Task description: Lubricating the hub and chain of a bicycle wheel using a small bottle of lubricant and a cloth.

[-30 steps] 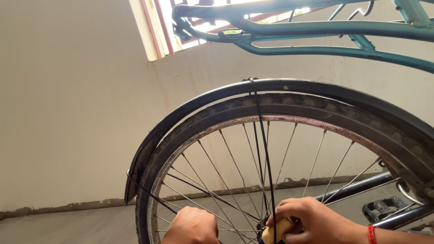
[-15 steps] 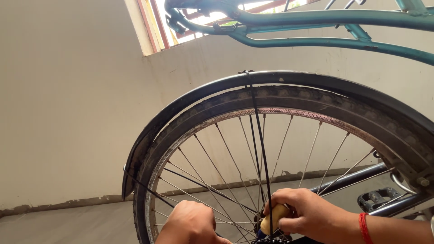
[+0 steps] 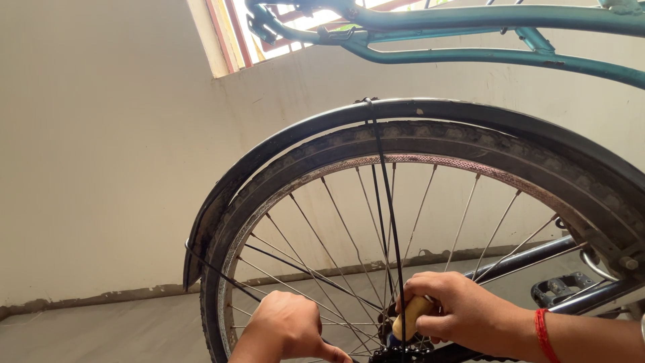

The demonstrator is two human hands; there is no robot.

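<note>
Bicycle wheel (image 3: 430,202) fills the view, black mudguard (image 3: 269,158) arching just over the tire, teal frame (image 3: 470,40) above. Open wall and floor space left of the wheel. Right hand (image 3: 457,312) at the hub, wrapped around a yellow tool handle (image 3: 411,317). Left hand (image 3: 289,329) fisted beside the lower spokes; contents cannot be told.

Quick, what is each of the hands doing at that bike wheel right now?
Left hand: curled closed near the wheel hub; what it grips cannot be told.
Right hand: closed around a tan tool handle at the hub.
</note>
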